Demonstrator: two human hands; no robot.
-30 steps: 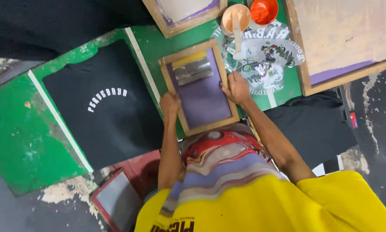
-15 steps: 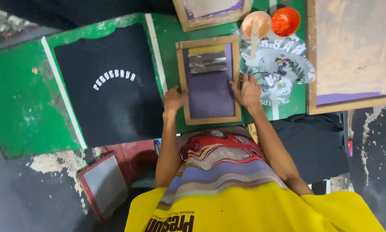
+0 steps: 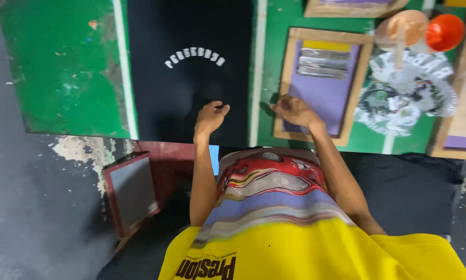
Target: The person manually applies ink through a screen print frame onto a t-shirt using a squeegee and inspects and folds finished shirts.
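Both hands have left the wooden screen frame's (image 3: 323, 83) sides: the left hand (image 3: 210, 116), fingers curled and holding nothing, now rests on the black fabric (image 3: 189, 98); the right hand (image 3: 292, 109), loosely curled, touches the frame's lower left corner. An orange cup (image 3: 444, 32) and a peach-coloured tub (image 3: 405, 28) holding a stick stand beyond; other contents cannot be seen.

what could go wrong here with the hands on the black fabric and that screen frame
The left hand rests on the black fabric just below its white printed arc; if that print is wet, it could smear. The right hand touches the corner of the wooden screen frame, which might shift. Open paint cups stand close beside the frame and could be knocked over.
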